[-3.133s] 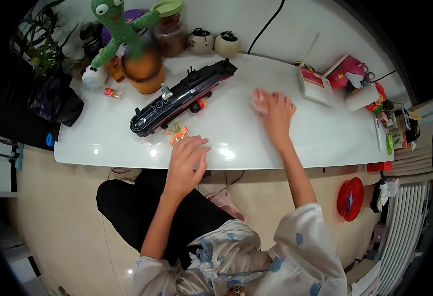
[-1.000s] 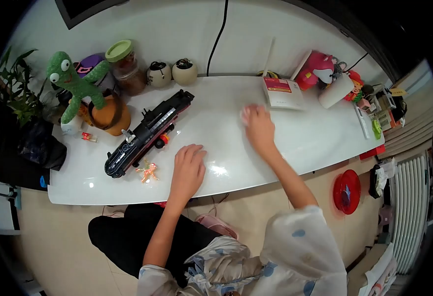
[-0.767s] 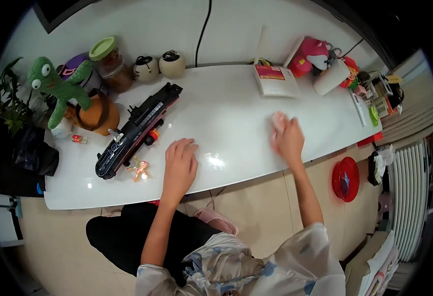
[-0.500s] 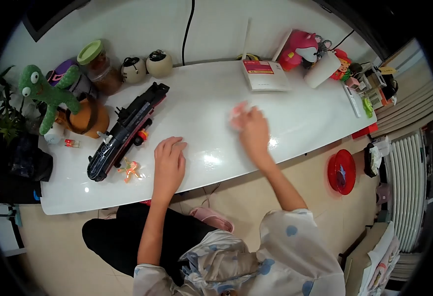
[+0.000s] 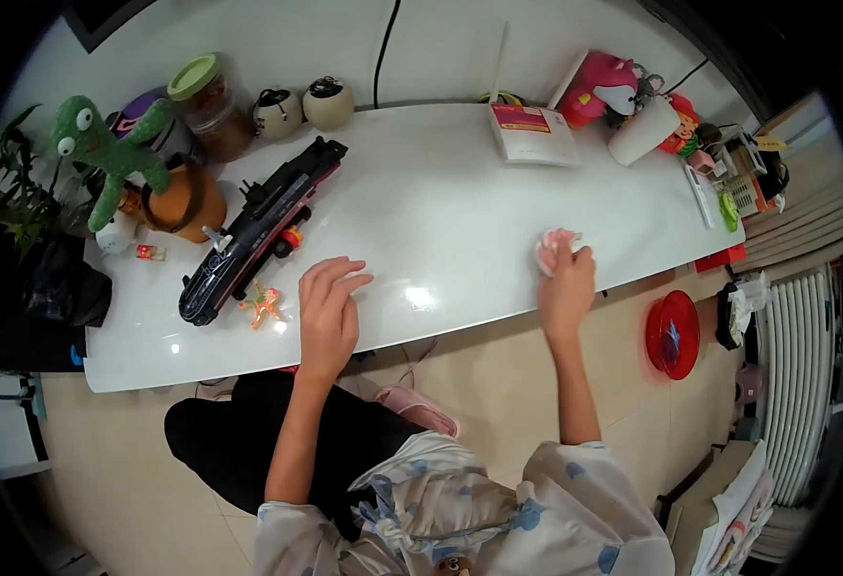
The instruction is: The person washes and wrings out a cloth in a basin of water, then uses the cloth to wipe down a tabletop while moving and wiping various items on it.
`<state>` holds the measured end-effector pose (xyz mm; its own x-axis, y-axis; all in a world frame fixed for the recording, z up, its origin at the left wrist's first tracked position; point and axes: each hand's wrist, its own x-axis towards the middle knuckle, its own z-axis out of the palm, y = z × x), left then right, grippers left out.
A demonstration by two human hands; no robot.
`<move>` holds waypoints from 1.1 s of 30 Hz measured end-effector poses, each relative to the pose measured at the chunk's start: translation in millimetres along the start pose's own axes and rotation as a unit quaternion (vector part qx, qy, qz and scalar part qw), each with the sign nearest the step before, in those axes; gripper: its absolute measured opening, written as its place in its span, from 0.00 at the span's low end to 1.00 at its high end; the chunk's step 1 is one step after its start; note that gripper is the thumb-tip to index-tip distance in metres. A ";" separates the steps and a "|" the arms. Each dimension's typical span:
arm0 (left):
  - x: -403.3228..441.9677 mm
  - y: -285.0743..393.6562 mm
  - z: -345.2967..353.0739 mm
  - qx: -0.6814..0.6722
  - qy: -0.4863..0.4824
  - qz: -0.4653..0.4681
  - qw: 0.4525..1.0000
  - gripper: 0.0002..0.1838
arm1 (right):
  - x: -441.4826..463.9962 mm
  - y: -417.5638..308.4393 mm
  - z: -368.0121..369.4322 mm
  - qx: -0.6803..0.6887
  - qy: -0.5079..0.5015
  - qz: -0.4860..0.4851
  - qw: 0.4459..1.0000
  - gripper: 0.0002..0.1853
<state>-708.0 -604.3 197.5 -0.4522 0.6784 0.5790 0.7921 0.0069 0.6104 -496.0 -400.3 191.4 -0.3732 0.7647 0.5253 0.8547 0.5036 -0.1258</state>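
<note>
My right hand [image 5: 567, 288] is closed on a small pink-and-white wad [image 5: 547, 253], perhaps a cloth or tissue, over the right part of the white table [image 5: 460, 211]. Much of the wad is hidden by my fingers. Close to the table's front edge, my left hand [image 5: 328, 312] is open, palm down, fingers a little apart, with nothing in it. Left of that hand lie a small orange figure [image 5: 264, 304] and a long black toy ship [image 5: 263, 226], set at a slant.
Along the back stand two round pots [image 5: 328, 103], a lidded jar [image 5: 212, 110] and a white router [image 5: 536, 139]. A green plush toy [image 5: 109, 158] and brown pot [image 5: 186, 202] occupy the left. A white cylinder [image 5: 644, 132] lies at the right. On the floor is a red basin [image 5: 672, 334].
My right hand has moved right and slightly nearer the front edge with the pink-and-white wad. The left hand stays near the same spot. The whole view has shifted slightly.
</note>
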 end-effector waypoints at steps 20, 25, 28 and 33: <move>25.3 52.9 63.5 -0.094 -0.215 0.109 0.966 0.15 | -2.1 24.4 -1.4 0.092 0.012 0.016 0.996 0.18; 35.9 79.2 133.2 -0.157 -0.250 0.159 0.942 0.13 | 60.3 168.3 23.2 -0.087 0.059 0.134 0.985 0.14; 52.1 97.8 157.0 -0.220 -0.264 0.067 0.937 0.12 | 65.9 148.5 37.2 -0.041 0.061 0.090 0.993 0.15; 69.9 100.5 178.3 -0.282 -0.200 -0.037 0.937 0.15 | 33.2 66.3 14.0 0.130 -0.075 -0.068 0.986 0.14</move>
<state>-586.9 -425.2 203.0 -0.2167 0.9136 0.3441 0.3702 -0.2493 0.8949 -456.8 -335.9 188.8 -0.5440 0.7240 0.4242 0.6790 0.6768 -0.2844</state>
